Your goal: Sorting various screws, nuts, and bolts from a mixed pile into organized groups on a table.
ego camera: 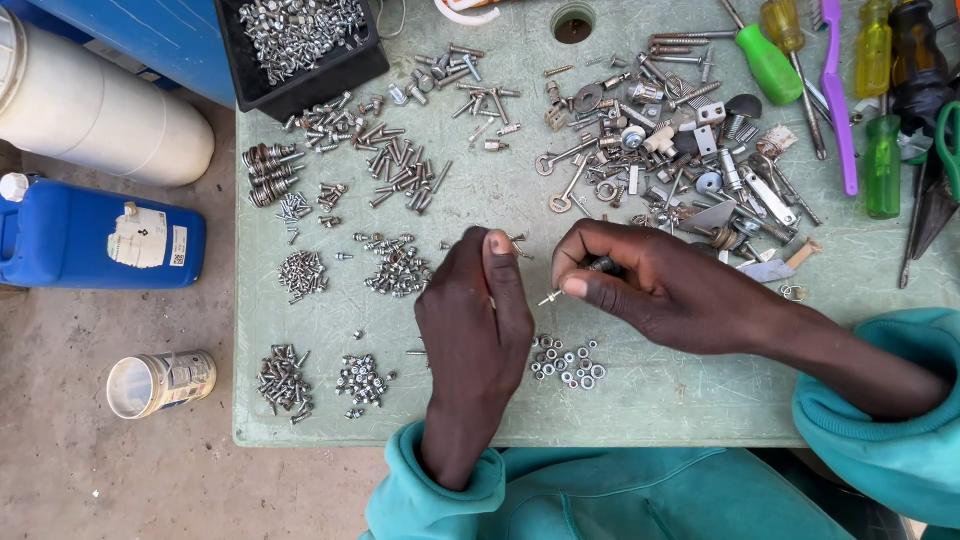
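Fingers of the left hand (pixel 470 320) curl together, thumb pressed to forefinger — whether they pinch anything cannot be told. Just right, the right hand (pixel 650 285) clamps a small bolt (pixel 552 296) between thumb and fingertips, near the table's (pixel 700 400) middle. Washers and nuts (pixel 568 362) lie below, toward the near edge — mixed hardware (pixel 680 150) crowds the far right.

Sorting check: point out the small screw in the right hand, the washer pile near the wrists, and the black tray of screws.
small screw (pixel 551 297), head view, its pale tip.
washer pile (pixel 568 363), head view, pile's middle.
black tray (pixel 300 90), head view, front wall.
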